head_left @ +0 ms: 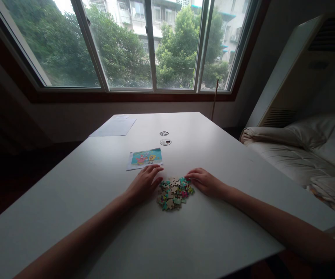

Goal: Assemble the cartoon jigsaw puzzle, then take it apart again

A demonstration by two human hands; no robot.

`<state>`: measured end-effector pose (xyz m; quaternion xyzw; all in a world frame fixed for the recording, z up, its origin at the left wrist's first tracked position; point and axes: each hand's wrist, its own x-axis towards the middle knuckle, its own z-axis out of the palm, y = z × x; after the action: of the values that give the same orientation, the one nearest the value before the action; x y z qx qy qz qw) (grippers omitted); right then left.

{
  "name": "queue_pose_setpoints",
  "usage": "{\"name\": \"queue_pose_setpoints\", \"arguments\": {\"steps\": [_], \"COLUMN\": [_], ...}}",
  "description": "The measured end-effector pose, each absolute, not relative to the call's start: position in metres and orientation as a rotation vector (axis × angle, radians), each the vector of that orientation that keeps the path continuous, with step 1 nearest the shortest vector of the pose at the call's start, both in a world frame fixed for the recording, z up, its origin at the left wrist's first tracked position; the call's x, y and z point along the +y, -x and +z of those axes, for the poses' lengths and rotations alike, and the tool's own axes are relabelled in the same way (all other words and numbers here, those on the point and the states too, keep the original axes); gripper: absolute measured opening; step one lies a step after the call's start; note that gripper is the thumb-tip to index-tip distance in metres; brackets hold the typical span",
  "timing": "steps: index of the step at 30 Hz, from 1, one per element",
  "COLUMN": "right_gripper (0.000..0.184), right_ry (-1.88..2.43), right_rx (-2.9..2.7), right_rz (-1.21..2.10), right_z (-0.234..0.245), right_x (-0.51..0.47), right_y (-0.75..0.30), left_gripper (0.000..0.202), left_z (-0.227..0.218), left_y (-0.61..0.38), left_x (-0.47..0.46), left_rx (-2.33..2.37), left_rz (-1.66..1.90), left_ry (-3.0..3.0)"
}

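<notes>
A heap of jigsaw puzzle pieces (173, 193) lies on the white table (167, 244), some plain tan side up, others turquoise, pink and yellow. At the heap's left edge rests my left hand (146, 182), its fingers stretched out and apart from the thumb. My right hand (204, 181) reaches to the upper right edge of the heap, fingers loosely extended, the tips touching or just beside the pieces. Neither hand shows a piece in its grasp. Just beyond my left hand is a colourful cartoon picture sheet (146, 157), lying flat.
Two small round items (165, 142) sit farther back on the table. White paper (115, 126) lies at the far left corner. A pale sofa (295, 151) stands along the right side, and a window (152, 46) is beyond the table's far end.
</notes>
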<state>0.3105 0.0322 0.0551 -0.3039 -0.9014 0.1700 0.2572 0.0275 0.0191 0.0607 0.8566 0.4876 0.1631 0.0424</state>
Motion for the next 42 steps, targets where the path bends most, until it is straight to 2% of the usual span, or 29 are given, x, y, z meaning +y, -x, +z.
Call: {"name": "queue_pose_setpoints", "arguments": {"steps": [4,8,28,36,42], "right_gripper": [0.025,0.023,0.024,0.027,0.021], "right_ry": [0.821,0.816,0.741,0.864,0.841], "right_rx": [-2.471,-2.467,-2.480,-2.422,-2.413], "right_rz": [0.422,0.419,0.559,0.465,0.472], "right_z": [0.057,0.057,0.058,0.052,0.054], "right_x": [0.033,0.033,0.035,0.037,0.034], "right_y": [-0.311,-0.311,-0.309,-0.290,-0.286], "left_gripper": [0.046,0.048,0.050,0.051,0.051], "left_z": [0.069,0.072,0.069,0.071,0.071], "left_y": [-0.029,-0.031,-0.040,-0.040,-0.041], "left_x": [0.012,0.011,0.007,0.004,0.002], "left_rx": [1.199,1.096,1.018,0.986,0.941], "left_rz": [0.428,0.399,0.345,0.288,0.303], "left_ry": [-2.670,-2.668,-2.658,-2.658,-2.641]}}
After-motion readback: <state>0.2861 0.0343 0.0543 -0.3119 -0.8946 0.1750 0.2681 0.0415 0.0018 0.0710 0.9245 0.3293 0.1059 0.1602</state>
